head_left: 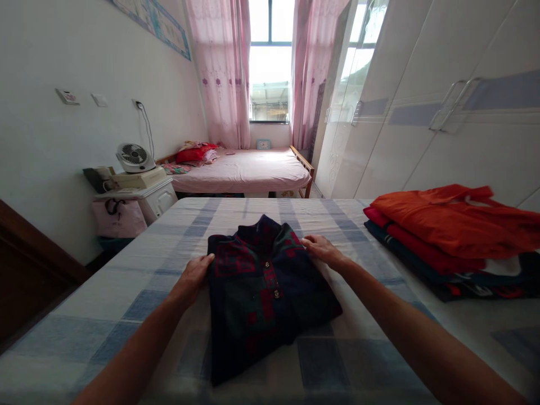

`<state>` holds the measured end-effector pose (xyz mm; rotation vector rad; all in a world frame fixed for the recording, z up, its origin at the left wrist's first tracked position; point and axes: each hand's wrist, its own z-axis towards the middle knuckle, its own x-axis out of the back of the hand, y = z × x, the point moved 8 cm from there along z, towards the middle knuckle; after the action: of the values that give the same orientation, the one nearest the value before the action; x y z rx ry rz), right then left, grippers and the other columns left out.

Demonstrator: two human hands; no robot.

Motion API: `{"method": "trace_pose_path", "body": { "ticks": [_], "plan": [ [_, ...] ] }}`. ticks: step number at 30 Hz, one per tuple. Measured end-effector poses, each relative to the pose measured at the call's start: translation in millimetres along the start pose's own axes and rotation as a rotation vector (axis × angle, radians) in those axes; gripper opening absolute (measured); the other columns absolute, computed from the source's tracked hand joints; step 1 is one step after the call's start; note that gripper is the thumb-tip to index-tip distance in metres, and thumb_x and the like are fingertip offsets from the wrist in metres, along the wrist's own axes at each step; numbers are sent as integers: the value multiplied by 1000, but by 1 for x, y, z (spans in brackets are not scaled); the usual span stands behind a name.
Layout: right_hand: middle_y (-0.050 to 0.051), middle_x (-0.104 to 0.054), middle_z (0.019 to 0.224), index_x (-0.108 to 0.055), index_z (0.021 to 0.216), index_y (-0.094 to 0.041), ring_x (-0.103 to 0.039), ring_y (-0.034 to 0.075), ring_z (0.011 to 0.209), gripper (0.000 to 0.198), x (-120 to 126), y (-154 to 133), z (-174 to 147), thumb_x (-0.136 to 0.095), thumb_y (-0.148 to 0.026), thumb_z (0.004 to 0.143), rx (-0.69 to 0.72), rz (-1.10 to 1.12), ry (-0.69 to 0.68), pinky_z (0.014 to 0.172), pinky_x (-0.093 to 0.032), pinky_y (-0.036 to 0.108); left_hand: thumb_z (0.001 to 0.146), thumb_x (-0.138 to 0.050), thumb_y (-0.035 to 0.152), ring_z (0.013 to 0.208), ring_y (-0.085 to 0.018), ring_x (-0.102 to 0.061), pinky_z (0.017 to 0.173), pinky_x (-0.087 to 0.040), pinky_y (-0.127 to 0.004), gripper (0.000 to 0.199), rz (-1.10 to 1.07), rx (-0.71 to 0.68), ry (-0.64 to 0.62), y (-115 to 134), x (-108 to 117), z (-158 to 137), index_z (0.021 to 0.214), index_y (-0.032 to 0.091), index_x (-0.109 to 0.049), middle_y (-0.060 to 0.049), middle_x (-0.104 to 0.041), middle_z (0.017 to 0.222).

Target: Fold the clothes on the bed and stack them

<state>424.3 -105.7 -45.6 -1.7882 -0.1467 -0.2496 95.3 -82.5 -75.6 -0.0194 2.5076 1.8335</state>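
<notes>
A dark navy shirt [278, 301] with red and green patches, a collar and a short buttoned front lies folded on the bed [139, 337], collar pointing away from me. Its lower edge slants up to the right. At its left shoulder edge, my left hand [196, 277] grips the cloth, fingers mostly tucked out of sight behind the fold. Across from it, my right hand [324, 250] pinches the right shoulder edge near the collar.
A stack of folded clothes with an orange garment [447, 219] on top sits at the right. Beyond stands a smaller pink-sheeted bed [253, 169] below a window. A fan [135, 156] tops a white cabinet [156, 197] at left; wardrobes [422, 112] line the right.
</notes>
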Motion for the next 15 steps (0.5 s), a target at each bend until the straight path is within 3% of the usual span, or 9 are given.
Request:
{"method": "trace_pose_path", "body": {
  "ticks": [4, 7, 10, 13, 15],
  "plan": [
    [8, -69, 95, -65, 93, -15, -63, 15, 76, 37, -3, 20, -25, -62, -49, 78, -143, 138, -204, 58, -50, 23, 69, -70, 47, 76, -20, -68, 66, -53, -28, 42, 45, 96, -103, -13, 6, -32, 94, 14, -64, -7, -72, 86],
    [7, -70, 96, -65, 96, -15, -65, 13, 79, 32, -13, 26, -39, -65, -41, 79, -227, 347, -332, 68, -53, 23, 70, -71, 48, 87, -24, -68, 76, -55, -34, 52, 75, 181, -194, -23, 0, -56, 109, 16, -60, -9, -72, 99],
    [7, -71, 88, -65, 96, -11, -67, 13, 79, 26, -31, 30, -47, -64, -32, 80, -316, 526, -406, 80, -53, 26, 72, -70, 45, 95, -28, -67, 82, -54, -40, 56, 48, 222, -339, -30, -20, -81, 118, 17, -57, -10, -70, 107],
    [6, -72, 76, -64, 92, -10, -68, 16, 71, 21, -53, 32, -57, -64, -24, 77, -399, 570, -437, 74, -55, 29, 70, -73, 36, 99, -29, -66, 88, -52, -40, 56, -30, 222, -388, -30, -32, -100, 120, 17, -57, -9, -70, 107],
    [2, -70, 68, -63, 87, -12, -66, 14, 60, 14, -59, 24, -65, -62, -18, 73, -360, 584, -416, 64, -55, 26, 67, -73, 32, 92, -30, -68, 83, -54, -40, 53, -68, 212, -322, -25, -25, -101, 117, 18, -59, -7, -73, 100]
  ]
}}
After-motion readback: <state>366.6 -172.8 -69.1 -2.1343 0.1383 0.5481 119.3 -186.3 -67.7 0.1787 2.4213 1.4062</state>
